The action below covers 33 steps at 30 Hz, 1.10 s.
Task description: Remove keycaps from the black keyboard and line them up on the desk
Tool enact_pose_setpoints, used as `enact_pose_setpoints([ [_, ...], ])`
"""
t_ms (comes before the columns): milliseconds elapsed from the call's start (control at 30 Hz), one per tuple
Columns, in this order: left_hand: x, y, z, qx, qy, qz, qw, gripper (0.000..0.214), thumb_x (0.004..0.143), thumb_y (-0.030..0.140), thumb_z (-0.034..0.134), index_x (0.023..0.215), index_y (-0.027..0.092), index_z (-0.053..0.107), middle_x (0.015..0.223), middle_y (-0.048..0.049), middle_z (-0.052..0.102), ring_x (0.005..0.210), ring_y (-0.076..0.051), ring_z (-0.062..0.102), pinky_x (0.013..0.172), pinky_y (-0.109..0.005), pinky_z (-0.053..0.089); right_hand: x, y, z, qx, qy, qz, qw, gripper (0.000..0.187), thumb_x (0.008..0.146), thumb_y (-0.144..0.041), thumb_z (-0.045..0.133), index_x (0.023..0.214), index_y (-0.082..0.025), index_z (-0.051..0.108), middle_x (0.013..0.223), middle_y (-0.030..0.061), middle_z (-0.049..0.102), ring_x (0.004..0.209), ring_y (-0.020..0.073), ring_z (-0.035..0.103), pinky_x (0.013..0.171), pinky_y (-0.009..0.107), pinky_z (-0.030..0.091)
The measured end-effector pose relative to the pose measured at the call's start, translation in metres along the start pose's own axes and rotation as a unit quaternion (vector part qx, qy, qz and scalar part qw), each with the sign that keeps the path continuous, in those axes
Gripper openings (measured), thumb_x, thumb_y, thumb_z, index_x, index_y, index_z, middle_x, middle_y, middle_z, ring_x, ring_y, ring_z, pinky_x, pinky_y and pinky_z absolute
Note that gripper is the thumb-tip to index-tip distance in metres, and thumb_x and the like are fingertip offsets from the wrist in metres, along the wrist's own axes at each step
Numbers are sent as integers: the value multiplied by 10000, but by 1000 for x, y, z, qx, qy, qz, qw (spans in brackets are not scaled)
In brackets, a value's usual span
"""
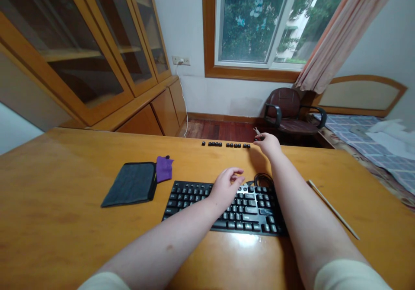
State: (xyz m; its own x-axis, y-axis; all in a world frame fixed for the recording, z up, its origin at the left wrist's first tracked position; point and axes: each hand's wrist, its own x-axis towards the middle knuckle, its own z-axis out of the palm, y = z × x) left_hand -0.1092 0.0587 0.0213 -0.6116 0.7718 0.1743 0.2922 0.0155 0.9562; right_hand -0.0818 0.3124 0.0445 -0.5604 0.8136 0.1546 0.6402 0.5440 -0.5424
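Observation:
A black keyboard (pixel 249 210) lies across the wooden desk in front of me. Over its upper middle, my left hand (pixel 225 187) has loosely curled fingers, the thumb a little apart, and nothing visible in them. My right hand (pixel 268 145) reaches to the far edge of the desk, closed around a small tool with a forked metal tip (pixel 257 131). Its handle is mostly hidden by the fingers. Just left of that hand, several black keycaps (pixel 233 145) stand in a row along the far edge. A coiled black cable (pixel 263 179) sits behind the keyboard.
On the left lie a dark grey zip pouch (pixel 131 184) and a purple cloth (pixel 164 169) with a small black piece at its top edge. A thin pale stick (pixel 333 210) rests on the right. Beyond the desk are a chair (pixel 285 108) and a glass-door cabinet (pixel 126 35).

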Motion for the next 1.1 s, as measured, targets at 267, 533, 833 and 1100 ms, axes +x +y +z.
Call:
enact_pose_setpoints([
  [267, -1, 2, 0, 16, -12, -1, 1000, 205, 827, 283, 507, 949, 171, 628, 930, -48, 641, 820, -153, 589, 761, -280, 476, 2, 27, 34, -85, -29, -8, 996, 290, 699, -363, 624, 930, -199, 687, 852, 94, 678, 769, 206, 606, 621, 262, 395],
  [533, -1, 6, -1, 30, -15, 6, 999, 191, 827, 270, 501, 928, 176, 633, 912, -44, 649, 823, -160, 590, 771, -294, 481, 9, 30, 43, -111, -39, -24, 993, 250, 713, -347, 621, 907, -204, 686, 852, 86, 678, 783, 200, 610, 621, 253, 396],
  [833, -1, 7, 0, 20, -13, 10, 1000, 188, 829, 282, 499, 907, 180, 637, 904, -45, 650, 823, -166, 595, 776, -306, 495, 9, 30, 43, -102, -39, -31, 994, 297, 704, -327, 637, 979, -217, 665, 895, 73, 679, 832, 206, 608, 657, 259, 410],
  [1100, 0, 6, 1, 19, -15, 11, 1000, 192, 829, 282, 500, 910, 177, 638, 908, -45, 654, 823, -162, 597, 779, -297, 489, 2, 23, 42, -95, 3, -106, 990, 295, 759, -324, 591, 1028, -224, 660, 1043, 74, 609, 915, 196, 577, 765, 264, 420],
])
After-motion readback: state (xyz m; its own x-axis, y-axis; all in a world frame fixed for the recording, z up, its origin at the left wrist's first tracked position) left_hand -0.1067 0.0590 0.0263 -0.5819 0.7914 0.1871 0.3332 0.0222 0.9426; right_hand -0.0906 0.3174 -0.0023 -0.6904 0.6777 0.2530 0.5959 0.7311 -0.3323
